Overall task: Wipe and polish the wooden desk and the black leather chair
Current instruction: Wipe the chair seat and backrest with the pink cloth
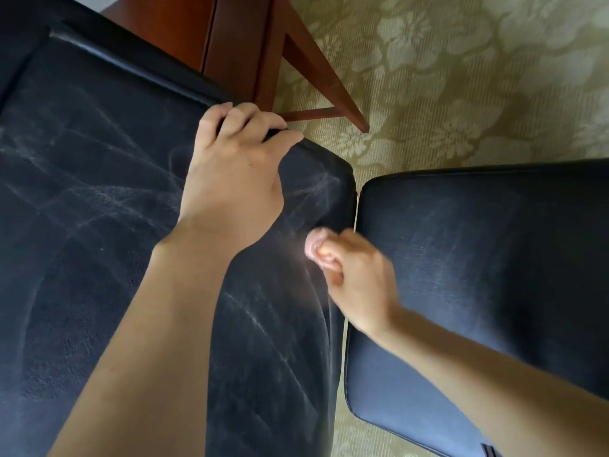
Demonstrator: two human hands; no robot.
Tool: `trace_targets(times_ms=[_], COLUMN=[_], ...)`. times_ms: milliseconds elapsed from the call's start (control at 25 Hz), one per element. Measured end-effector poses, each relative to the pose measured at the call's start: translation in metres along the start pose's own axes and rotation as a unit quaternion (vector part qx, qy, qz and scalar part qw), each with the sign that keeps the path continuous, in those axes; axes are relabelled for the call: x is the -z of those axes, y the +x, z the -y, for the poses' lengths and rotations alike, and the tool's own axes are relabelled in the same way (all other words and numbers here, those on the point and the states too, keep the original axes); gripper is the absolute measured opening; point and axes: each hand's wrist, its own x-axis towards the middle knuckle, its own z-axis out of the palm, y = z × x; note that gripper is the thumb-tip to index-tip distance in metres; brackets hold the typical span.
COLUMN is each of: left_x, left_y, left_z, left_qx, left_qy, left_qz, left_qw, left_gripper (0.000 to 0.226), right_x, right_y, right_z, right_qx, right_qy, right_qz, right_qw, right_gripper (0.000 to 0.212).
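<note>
A black leather chair (pixel 99 192) fills most of the downward view as two padded parts. A broad panel streaked with pale, dusty smears is on the left, and a cleaner rounded cushion (pixel 478 275) is on the right, with a narrow gap between them. The left hand (pixel 230 166) grips the far edge of the smeared panel close to its right corner. Its fingers are curled over the rolled edge and its thumb lies along the near face. The right hand (pixel 359 285) sits lower, just beside the gap, its fingers bunched tightly round a small pink cloth (pixel 313 247). The wad sticks out past the knuckles and appears to press on the panel's right side, though blur there makes the contact hard to confirm. So the leather lies directly under both hands, with the cloth between the right fingers and the surface. Beyond the panel's far edge stands a reddish-brown wooden desk (pixel 237 37), one slanted leg reaching down to an olive-green carpet with a pale floral pattern (pixel 461 77).
</note>
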Motion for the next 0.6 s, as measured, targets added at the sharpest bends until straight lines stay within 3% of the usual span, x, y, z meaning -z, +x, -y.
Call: trace_targets(times_ms=[200, 360, 480, 600], left_x=[0.000, 0.004, 0.001, -0.004], left_y=[-0.002, -0.014, -0.044, -0.082], left_z=[-0.003, -0.021, -0.045, -0.081], left_qx=[0.005, 0.002, 0.009, 0.066], left_qy=[0.006, 0.043, 0.053, 0.042], left_qz=[0.021, 0.079, 0.074, 0.056], left_qw=[1.000, 0.996, 0.996, 0.995], left_gripper=[0.042, 0.042, 0.042, 0.047], right_x=[-0.006, 0.007, 0.024, 0.027], right_y=[-0.079, -0.079, -0.040, 0.008], right_z=[-0.007, -0.026, -0.040, -0.046], right_qx=[0.053, 0.079, -0.032, -0.101], right_qy=[0.026, 0.042, 0.080, 0.088], right_qz=[0.139, 0.202, 0.144, -0.008], right_qw=[0.989, 0.975, 0.986, 0.991], right_gripper=[0.056, 0.037, 0.012, 0.024])
